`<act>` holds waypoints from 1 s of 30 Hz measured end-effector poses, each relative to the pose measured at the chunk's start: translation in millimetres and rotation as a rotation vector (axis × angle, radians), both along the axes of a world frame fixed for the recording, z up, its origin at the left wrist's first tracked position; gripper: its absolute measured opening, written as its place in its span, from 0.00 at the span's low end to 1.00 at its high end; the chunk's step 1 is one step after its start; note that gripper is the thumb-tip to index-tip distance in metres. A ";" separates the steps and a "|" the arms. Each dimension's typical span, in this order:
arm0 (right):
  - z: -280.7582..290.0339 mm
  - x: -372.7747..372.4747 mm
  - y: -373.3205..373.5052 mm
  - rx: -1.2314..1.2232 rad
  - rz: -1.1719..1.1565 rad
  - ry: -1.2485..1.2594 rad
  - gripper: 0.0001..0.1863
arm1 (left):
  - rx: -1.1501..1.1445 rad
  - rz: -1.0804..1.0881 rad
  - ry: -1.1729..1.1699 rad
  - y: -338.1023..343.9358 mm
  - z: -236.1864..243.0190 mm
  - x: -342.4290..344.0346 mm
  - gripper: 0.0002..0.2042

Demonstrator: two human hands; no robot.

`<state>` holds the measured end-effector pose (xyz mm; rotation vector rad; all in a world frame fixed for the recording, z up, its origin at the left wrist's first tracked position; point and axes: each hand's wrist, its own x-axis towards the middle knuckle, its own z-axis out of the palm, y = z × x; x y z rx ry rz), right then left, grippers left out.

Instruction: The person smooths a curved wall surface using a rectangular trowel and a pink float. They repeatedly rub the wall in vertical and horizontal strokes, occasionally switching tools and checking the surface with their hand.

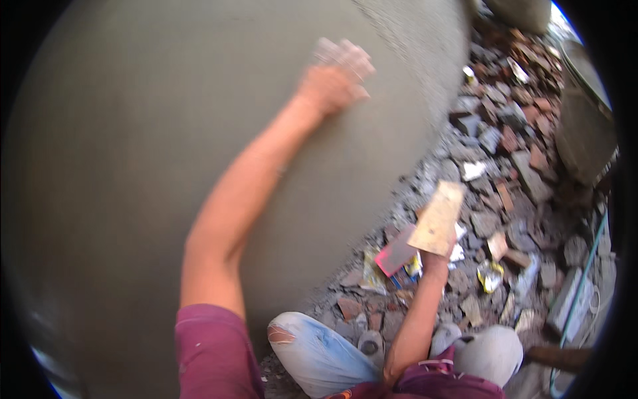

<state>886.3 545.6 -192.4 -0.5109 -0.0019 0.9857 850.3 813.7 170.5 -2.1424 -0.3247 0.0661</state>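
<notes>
My left hand [339,80] reaches out onto grey wet-looking plaster [119,133], on a large surface with a curved edge. Its fingers are pale and smeared by motion, so their grip is unclear. On the right, my right hand [432,259] grips a pale, tapered piece of wooden board [435,219] above the rubble. A pink rectangular object [392,256] shows just left of the board; I cannot tell whether it is held or lying there.
Broken brick and stone [505,153] cover the ground along the plaster's edge, with scraps of wrappers [490,274]. A large metal container [581,113] stands at the upper right, and a teal hose or cord [578,299] runs down the right side. My bent knees [319,346] are at the bottom.
</notes>
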 end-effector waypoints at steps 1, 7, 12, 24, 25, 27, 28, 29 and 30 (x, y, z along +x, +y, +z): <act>-11.1 -7.8 -0.7 -0.044 0.009 -0.115 0.22 | 0.024 0.015 -0.143 6.9 16.8 0.0 0.29; 41.9 -10.1 -17.2 0.475 0.164 0.557 0.26 | 0.247 0.347 0.042 -14.2 36.0 -24.0 0.32; 58.0 -13.3 -23.8 0.542 0.129 0.562 0.25 | -0.144 0.360 0.463 -37.1 3.4 -36.5 0.31; 54.1 -18.4 -36.1 -0.034 0.023 -0.358 0.24 | 0.244 0.445 0.286 -47.4 21.0 -38.7 0.31; 50.5 -17.6 -39.5 0.123 0.096 -0.027 0.24 | 0.092 0.446 0.415 -55.5 7.5 -42.0 0.31; 48.8 -18.8 -38.5 0.341 0.199 0.403 0.26 | -0.343 0.442 0.536 -63.8 -21.2 -64.5 0.31; 45.2 -18.5 -35.1 0.390 0.217 0.496 0.26 | -0.293 0.284 0.459 -69.8 -40.9 -75.3 0.31; 41.1 -18.6 -33.0 0.434 0.230 0.594 0.26 | -0.296 0.248 0.404 -83.3 -49.7 -66.4 0.31; 42.6 -20.3 -31.3 0.364 0.190 0.498 0.26 | -0.214 0.245 0.366 -87.1 -52.8 -66.9 0.31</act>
